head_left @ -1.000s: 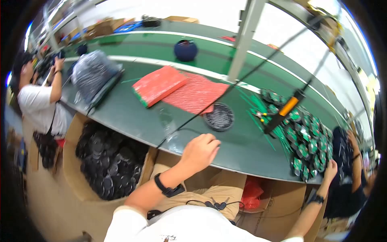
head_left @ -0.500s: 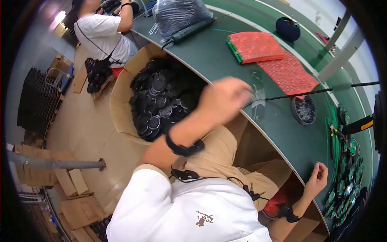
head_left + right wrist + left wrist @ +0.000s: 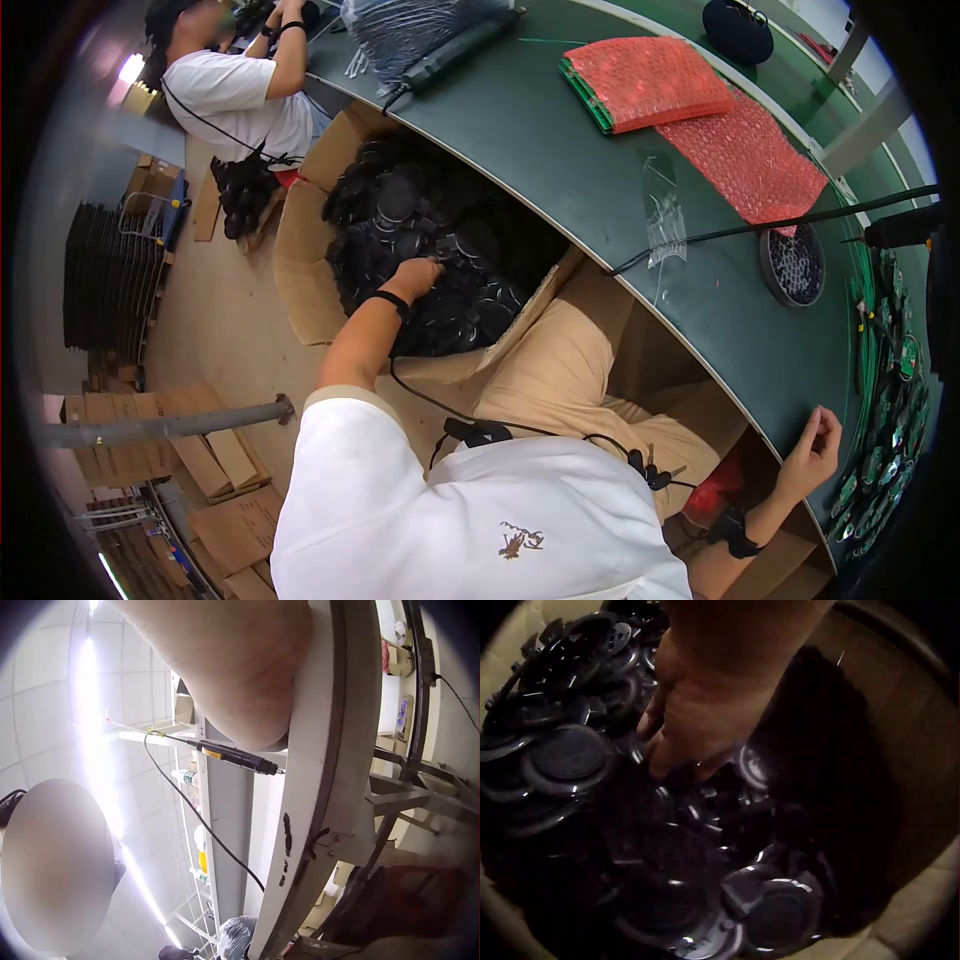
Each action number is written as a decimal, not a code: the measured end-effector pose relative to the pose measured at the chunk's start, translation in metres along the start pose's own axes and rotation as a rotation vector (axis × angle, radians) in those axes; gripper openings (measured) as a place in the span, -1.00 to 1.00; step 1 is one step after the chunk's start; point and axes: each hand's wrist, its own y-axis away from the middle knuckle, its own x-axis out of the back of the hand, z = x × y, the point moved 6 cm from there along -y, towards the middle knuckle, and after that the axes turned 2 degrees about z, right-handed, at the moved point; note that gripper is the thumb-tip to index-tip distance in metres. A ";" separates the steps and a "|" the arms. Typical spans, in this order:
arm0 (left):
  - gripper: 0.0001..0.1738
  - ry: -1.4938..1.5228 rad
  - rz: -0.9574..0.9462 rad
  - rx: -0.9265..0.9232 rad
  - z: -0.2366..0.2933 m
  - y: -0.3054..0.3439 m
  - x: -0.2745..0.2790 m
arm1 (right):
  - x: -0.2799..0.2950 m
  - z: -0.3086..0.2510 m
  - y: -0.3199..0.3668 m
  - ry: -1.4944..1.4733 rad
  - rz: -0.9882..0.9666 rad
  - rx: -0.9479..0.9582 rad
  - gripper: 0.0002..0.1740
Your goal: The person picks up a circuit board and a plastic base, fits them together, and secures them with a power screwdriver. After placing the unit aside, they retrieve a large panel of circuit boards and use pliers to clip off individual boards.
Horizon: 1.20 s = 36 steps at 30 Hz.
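My left hand [image 3: 418,275] is down among black round plastic parts [image 3: 397,198] in a cardboard box. In the left wrist view this hand [image 3: 705,712] points its fingers downward against the dark parts [image 3: 570,761]; the fingertips are partly lost in shadow, and I cannot tell whether they pinch a part. My right hand [image 3: 812,455] lies at the green table's edge, fingers loosely bent and holding nothing, near a heap of green circuit boards [image 3: 880,440]. The right wrist view shows only the base of that hand [image 3: 240,675], its fingers out of sight.
On the table [image 3: 560,190] lie a red bubble-wrapped stack [image 3: 650,85], a red bubble sheet [image 3: 745,160] and a round dish of small pieces [image 3: 793,265]. A black cable crosses toward a screwdriver [image 3: 900,228]. Another person [image 3: 235,95] sits at the far left.
My left hand has swung left and down from over the table's edge into the box of black parts. The head view has turned left. My right hand has stayed by the table's edge.
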 end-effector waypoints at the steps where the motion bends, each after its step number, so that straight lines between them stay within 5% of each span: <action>1: -0.61 0.000 -0.005 -0.006 0.007 0.002 0.007 | -0.001 -0.001 0.000 0.020 -0.002 -0.004 -0.85; 7: -0.70 -0.250 0.014 0.057 0.017 0.001 0.029 | -0.002 0.002 0.000 0.018 0.001 -0.005 -0.85; 10: -0.78 -0.428 0.208 -0.082 0.032 -0.008 0.064 | -0.002 0.002 0.000 0.014 -0.006 -0.019 -0.85; 13: -0.75 -0.356 0.104 -0.117 0.030 -0.023 0.087 | -0.003 0.004 -0.001 0.000 -0.004 -0.008 -0.86; 15: -0.64 0.378 -0.158 0.086 0.006 -0.043 0.054 | -0.003 0.002 0.000 0.002 -0.004 -0.020 -0.86; 17: -0.58 0.304 -0.371 0.006 0.025 -0.038 0.033 | -0.002 -0.002 0.000 0.003 0.017 -0.029 -0.86; 20: -0.52 0.156 -0.279 0.105 0.032 -0.029 -0.022 | -0.002 -0.011 0.000 0.010 0.019 -0.018 -0.89; 21: -0.50 0.115 -0.318 0.073 0.011 -0.039 -0.081 | -0.002 -0.013 0.000 0.013 0.037 -0.031 -0.91; 23: -0.35 0.127 -0.497 0.136 0.052 -0.017 -0.054 | -0.003 -0.016 0.000 -0.038 0.024 -0.031 -0.92; 29: -0.24 -0.108 -0.505 0.049 0.038 -0.029 -0.019 | 0.000 -0.025 -0.002 -0.033 0.056 0.024 -0.96; 31: -0.26 0.165 -0.482 0.323 0.024 -0.021 0.031 | 0.001 -0.027 -0.002 -0.059 0.069 0.051 -0.96; 32: -0.33 0.399 -0.214 0.358 0.017 -0.005 0.070 | 0.001 -0.027 -0.002 -0.061 0.080 0.043 -0.96; 36: -0.77 1.208 0.156 0.367 -0.011 0.049 0.177 | 0.002 -0.029 -0.002 -0.062 0.095 0.072 -0.97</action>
